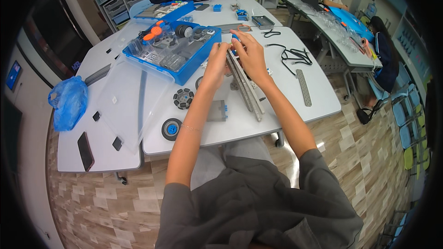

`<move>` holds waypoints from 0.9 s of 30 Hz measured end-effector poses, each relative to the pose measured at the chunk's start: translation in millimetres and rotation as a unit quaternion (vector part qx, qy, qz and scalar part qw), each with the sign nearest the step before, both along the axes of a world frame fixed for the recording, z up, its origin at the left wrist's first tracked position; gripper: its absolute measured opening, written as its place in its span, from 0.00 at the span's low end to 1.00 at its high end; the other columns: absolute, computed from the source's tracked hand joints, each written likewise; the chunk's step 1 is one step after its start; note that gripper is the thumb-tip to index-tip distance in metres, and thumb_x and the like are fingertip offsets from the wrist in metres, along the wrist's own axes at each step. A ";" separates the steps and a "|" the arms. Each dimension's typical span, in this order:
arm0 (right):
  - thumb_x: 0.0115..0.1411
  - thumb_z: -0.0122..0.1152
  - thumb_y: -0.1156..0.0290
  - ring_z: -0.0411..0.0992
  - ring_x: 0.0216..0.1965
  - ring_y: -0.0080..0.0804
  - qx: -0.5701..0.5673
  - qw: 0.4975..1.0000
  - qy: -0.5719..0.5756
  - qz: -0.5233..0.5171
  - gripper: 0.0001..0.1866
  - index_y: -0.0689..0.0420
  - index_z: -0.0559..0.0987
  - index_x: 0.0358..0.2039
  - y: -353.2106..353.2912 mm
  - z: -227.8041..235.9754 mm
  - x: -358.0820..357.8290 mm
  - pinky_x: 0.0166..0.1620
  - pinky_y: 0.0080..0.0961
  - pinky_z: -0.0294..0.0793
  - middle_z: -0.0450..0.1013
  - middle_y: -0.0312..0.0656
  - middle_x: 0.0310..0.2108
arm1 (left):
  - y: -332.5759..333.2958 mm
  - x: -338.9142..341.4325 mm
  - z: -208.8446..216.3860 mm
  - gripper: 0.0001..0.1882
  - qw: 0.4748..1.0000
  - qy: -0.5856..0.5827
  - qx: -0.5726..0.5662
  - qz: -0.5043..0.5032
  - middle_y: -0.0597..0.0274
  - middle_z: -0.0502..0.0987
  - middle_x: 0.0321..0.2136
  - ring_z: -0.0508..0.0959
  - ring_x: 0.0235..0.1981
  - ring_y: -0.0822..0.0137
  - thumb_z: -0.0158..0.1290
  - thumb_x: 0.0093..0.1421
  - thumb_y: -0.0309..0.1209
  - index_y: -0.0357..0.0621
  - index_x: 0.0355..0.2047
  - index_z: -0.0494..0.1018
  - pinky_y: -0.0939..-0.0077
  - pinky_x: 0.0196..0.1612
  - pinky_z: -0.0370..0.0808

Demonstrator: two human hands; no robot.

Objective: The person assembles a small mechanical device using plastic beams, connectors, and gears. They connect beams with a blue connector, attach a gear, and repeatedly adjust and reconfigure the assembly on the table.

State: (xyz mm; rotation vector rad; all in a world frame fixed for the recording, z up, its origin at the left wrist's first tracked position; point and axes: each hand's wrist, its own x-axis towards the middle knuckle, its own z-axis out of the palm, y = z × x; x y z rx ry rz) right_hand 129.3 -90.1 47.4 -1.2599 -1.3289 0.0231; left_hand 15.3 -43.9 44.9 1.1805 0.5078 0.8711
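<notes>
the left grip was closed on the far end of the long grey beams, which were raised at a slant above the white surface. the right grip was at the same end; whether it grasped something, i could not tell. the step in hand was, i judged, fine finger work there; the next move seemed to call for steady beams and careful alignment.

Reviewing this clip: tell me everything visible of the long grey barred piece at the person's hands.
The long, straight light-grey piece looks like hard plastic or metal, with parallel bars lengthwise. It slants above the white tabletop, near end toward the person's body. The left hand grips its partly hidden far end; the right hand's exact contact there is unclear.
</notes>
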 end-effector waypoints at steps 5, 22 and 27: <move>0.63 0.57 0.72 0.80 0.35 0.37 -0.081 0.994 -0.069 -0.037 0.15 0.62 0.80 0.48 13.5 -14.9 12.7 0.37 0.28 0.77 0.79 0.50 0.39 | 23.5 11.1 -27.9 0.15 0.999 0.002 0.009 0.048 0.62 0.70 0.36 0.76 0.33 0.67 0.51 0.65 0.43 0.43 0.40 0.68 0.67 0.32 0.76; 0.56 0.60 0.74 0.79 0.31 0.52 -0.111 0.967 -0.180 -0.145 0.12 0.69 0.79 0.39 17.4 -34.5 11.2 0.38 0.37 0.78 0.78 0.58 0.31 | 24.6 19.4 -55.2 0.11 0.987 -0.034 -0.025 0.154 0.58 0.80 0.27 0.76 0.26 0.73 0.61 0.50 0.21 0.29 0.35 0.80 0.81 0.29 0.70; 0.57 0.60 0.76 0.81 0.26 0.39 -0.103 0.990 -0.065 -0.072 0.12 0.70 0.79 0.39 19.4 -37.7 17.8 0.34 0.28 0.79 0.80 0.54 0.27 | 21.6 13.8 -51.0 0.09 0.989 0.000 -0.004 0.147 0.59 0.80 0.27 0.77 0.26 0.74 0.62 0.51 0.23 0.32 0.34 0.81 0.81 0.28 0.70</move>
